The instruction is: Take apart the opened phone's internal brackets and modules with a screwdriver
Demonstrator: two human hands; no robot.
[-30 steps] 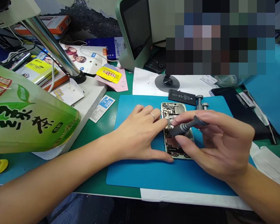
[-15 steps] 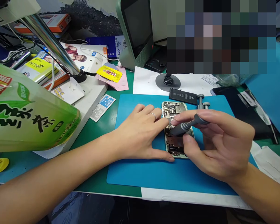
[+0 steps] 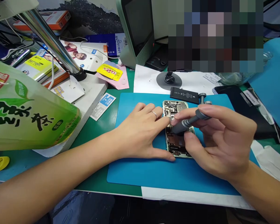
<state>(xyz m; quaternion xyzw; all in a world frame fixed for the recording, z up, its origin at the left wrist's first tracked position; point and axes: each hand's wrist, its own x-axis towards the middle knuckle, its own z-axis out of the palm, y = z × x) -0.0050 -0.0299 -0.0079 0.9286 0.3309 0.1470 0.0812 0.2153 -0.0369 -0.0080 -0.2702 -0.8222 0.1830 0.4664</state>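
Observation:
An opened phone point(image 3: 177, 144) lies on the blue mat point(image 3: 142, 174), its inner parts bare. My left hand point(image 3: 141, 133), a ring on one finger, rests flat with fingers spread at the phone's left edge; its index fingertip reaches over the frame. In my right hand point(image 3: 224, 140) is a grey screwdriver point(image 3: 186, 123), tilted and held between thumb and fingers above the middle of the phone. The screwdriver's tip is hard to make out against the dark interior. Just behind the phone lies a black phone battery point(image 3: 184, 95). Grey screwdriver-like tools point(image 3: 202, 98) stand beside it, partly hidden by my right hand.
A large green tea bottle point(image 3: 32, 109) leans in from the left. Behind it are a metal lamp-like post point(image 3: 53, 43) and battery boxes point(image 3: 37, 67). A round stand base point(image 3: 169, 81) sits on white paper. A dark phone screen point(image 3: 238, 109) lies at right.
The screwdriver and my right hand have shifted very slightly, with the screwdriver's cap end a little higher. My left hand stays in place on the phone.

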